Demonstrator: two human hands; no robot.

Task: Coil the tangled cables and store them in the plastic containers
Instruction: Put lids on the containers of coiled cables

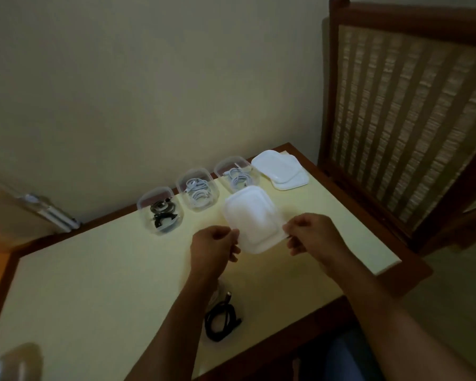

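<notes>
One coil (pixel 222 320); left hand (pixel 213 244), right hand (pixel 311 235) pinch one lid (pixel 252 218); three containers (pixel 141 213).

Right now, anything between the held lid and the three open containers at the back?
Nothing visible. Left hand and right hand hold the lid just in front of the three open containers; only bare table lies between.

Pale yellow table (pixel 94 270), dark wood rim. Stack of white lids (pixel 282 169) at far corner. Clear tubs in a row left of the stack: nearest tub (pixel 222 164), middle tub (pixel 182 179), farthest tub (pixel 144 201). Black coiled cable (pixel 221 320) well apart from the stack, by front edge.
</notes>
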